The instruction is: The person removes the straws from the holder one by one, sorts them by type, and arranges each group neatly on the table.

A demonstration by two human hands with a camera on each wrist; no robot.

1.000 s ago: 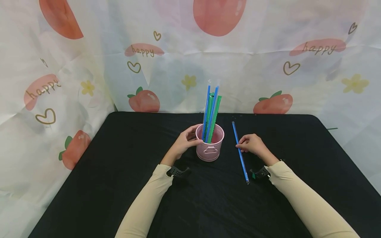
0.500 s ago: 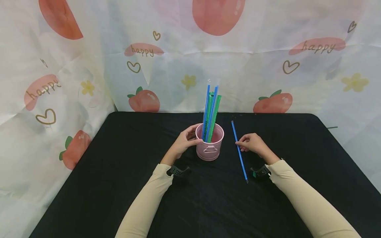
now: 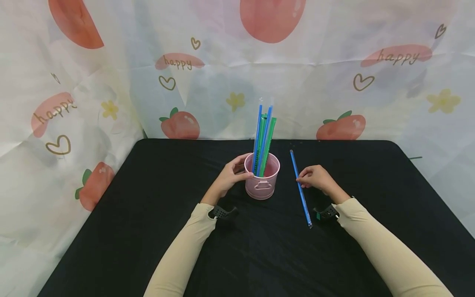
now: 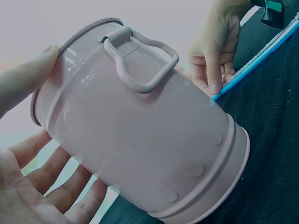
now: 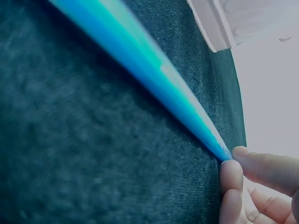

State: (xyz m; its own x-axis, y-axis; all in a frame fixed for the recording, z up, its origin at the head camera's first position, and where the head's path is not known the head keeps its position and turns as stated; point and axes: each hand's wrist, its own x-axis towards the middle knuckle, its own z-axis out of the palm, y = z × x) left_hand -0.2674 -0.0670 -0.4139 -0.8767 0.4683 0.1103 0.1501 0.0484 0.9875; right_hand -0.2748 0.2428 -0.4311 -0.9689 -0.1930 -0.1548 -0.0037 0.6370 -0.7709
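A small pink metal bucket [image 3: 261, 188] stands upright on the black-covered table. My left hand [image 3: 231, 175] holds it from the left, thumb near the rim and fingers along the far side. In the left wrist view the bucket's side handle [image 4: 145, 86] hangs down. Several blue straws [image 3: 257, 140] and green straws [image 3: 269, 148] in clear wrappers stand in the bucket. To its right, another wrapped blue straw [image 3: 304, 203] lies along the table, pinched around its middle between thumb and fingers of my right hand [image 3: 315, 178]. The right wrist view shows the pinching fingers [image 5: 231, 175] close up.
Black cloth [image 3: 156, 231] covers the table, with its far edge behind the bucket. A white curtain [image 3: 222, 37] printed with fruit, hearts and flowers hangs behind and at the left. Dark straps [image 3: 222, 212] circle both wrists.
Almost nothing has moved: the left hand stays on the bucket and the right hand keeps its pinch on the blue straw. The head view has shifted very slightly.
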